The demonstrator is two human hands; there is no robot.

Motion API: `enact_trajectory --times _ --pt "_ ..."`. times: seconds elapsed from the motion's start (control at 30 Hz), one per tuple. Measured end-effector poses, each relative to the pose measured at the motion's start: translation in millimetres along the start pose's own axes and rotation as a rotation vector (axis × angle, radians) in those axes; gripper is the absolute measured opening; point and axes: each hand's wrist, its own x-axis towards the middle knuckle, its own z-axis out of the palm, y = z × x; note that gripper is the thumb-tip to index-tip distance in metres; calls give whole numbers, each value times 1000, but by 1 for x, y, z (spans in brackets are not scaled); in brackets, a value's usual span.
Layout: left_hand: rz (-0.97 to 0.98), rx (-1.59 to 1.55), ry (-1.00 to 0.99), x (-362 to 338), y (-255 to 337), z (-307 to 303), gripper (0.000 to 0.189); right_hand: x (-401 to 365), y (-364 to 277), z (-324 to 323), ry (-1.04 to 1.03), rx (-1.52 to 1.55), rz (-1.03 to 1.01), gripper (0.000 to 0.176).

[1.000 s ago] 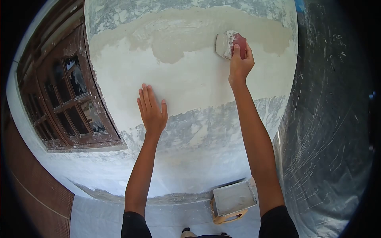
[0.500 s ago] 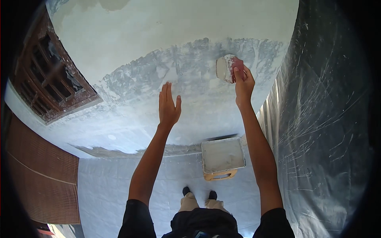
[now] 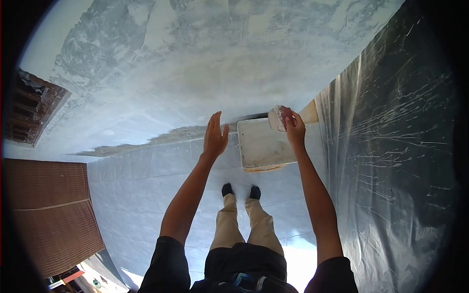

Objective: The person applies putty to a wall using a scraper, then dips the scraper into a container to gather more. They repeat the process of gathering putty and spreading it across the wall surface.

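My right hand grips a reddish scraper whose face is smeared with whitish paste. The scraper is over the upper right part of a shallow tray; whether it touches the tray I cannot tell. My left hand is held up to the left of the tray, with its fingers stretched out and the thumb apart, holding nothing. Beyond both hands rises a wall with patchy grey and whitish coating.
The tray rests on a yellowish stool. Splattered plastic sheeting hangs on the right. A brown barred window frame is at the left, above a brown woven blind. Grey sheeting covers the floor.
The view has tilted down, showing more of the floor and legs. My right hand with the scraper has moved from the wall down to the tray. My left hand remains outstretched.
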Motion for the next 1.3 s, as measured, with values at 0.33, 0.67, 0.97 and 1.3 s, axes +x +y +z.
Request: enact_trajectory --times 0.33,0.67,0.97,1.3 --pt "-220 -128 -189 -103 -72 102 53 -57 126 -33 -89 -359 169 31" --pt "-403 -209 -310 -185 -108 169 53 -62 194 -69 -209 -655 -42 27" --pt "-451 -286 -311 -207 -116 205 54 -70 206 -56 -283 -808 -232 23" --pt "-480 -326 -285 -214 -114 217 56 -90 179 -70 -544 -759 -324 27"
